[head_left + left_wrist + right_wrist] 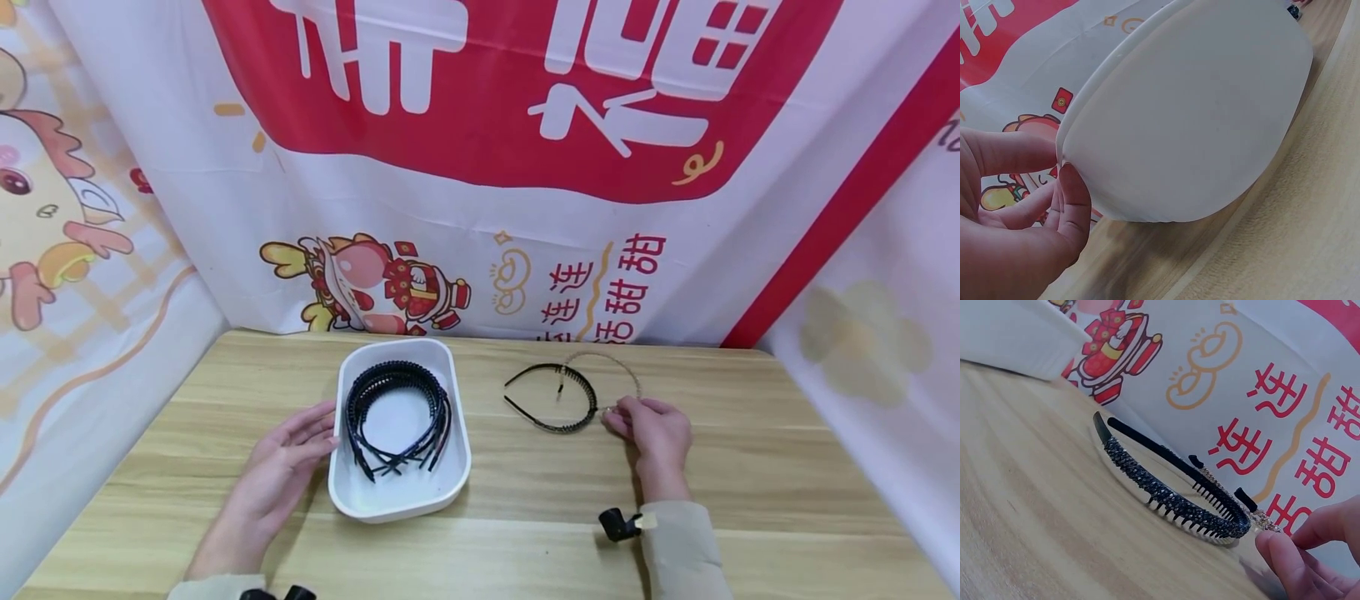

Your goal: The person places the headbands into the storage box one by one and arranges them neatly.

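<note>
My left hand [281, 467] is at the left side of a white plastic tray [459, 454], its thumb and fingers pinching the rim in the left wrist view. Several dark headbands [397, 367] lie looped together inside this tray. To the right, my right hand [660, 433] pinches a thin gold headband [609, 357] between thumb and fingers. Beside those fingertips a black headband [588, 387] lies on the table, overlapping the gold one in the head view. Dark glittery stones and comb teeth show on the black headband [1179, 503] in the right wrist view.
The light wooden table [525, 533] ends at a printed cloth backdrop [480, 250] behind. More cloth hangs along the left and right sides. A small black device [618, 525] is fixed at the right sleeve.
</note>
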A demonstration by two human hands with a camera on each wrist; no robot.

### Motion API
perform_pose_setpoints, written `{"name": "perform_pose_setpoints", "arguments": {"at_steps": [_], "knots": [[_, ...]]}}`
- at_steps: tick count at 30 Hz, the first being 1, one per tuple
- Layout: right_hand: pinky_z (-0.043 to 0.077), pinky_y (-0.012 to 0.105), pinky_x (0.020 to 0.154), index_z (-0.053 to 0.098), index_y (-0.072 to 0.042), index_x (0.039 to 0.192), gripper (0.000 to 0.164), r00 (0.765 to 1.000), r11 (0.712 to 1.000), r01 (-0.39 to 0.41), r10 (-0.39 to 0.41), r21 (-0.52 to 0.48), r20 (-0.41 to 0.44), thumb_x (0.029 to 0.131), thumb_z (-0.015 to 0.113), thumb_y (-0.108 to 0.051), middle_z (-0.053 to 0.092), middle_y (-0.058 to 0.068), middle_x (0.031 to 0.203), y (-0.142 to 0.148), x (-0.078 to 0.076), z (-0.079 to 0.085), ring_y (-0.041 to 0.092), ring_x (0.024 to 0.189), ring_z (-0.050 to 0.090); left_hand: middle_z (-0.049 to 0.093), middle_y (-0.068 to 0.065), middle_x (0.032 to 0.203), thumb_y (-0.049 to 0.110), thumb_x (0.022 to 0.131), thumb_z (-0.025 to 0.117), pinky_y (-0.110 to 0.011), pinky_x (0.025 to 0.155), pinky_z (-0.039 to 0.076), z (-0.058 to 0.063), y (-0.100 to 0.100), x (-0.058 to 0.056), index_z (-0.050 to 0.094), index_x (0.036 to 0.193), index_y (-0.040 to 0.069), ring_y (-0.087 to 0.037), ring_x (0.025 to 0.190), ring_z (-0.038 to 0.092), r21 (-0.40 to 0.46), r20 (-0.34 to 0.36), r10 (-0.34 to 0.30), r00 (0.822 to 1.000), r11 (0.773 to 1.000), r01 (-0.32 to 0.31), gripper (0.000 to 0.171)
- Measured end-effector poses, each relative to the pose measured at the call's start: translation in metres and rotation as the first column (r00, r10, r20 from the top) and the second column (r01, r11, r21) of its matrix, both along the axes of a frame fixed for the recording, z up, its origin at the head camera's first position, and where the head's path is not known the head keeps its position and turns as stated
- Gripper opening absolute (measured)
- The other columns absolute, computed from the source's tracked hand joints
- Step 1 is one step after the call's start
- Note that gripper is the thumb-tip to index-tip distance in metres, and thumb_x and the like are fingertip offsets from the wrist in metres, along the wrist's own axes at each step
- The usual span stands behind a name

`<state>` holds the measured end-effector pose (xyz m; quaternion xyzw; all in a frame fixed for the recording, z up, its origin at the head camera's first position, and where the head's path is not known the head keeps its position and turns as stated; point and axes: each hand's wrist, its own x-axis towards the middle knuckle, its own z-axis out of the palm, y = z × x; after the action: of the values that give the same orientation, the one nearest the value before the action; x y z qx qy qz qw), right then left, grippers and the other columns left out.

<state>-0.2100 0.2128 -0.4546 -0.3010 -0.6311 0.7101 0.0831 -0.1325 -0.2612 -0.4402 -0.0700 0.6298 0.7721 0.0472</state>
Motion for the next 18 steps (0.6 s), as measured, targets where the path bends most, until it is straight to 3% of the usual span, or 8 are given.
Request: {"name": "perform_pose_setpoints", "arguments": {"at_steps": [18], "knots": [[0.066,0.026,0.081,0.044,0.005,0.157,0.06,1.0,1.0,0.0,0.0,-0.015,-0.025,0.101,0.064,-0.003,0.073,0.001,0.087,0.0009,0.0006,-0.0024,0.007,0.072,0.079,0.073,0.012,0.117,-0.007,0.098,0.064,-0.019,0.101,0.056,-0.001,-0.0003,-0.0004,0.065,0.134,0.024,-0.005,0.113,0.067,-0.005,0.005,0.001,1.0,1.0,-0.001,0.048]]}}
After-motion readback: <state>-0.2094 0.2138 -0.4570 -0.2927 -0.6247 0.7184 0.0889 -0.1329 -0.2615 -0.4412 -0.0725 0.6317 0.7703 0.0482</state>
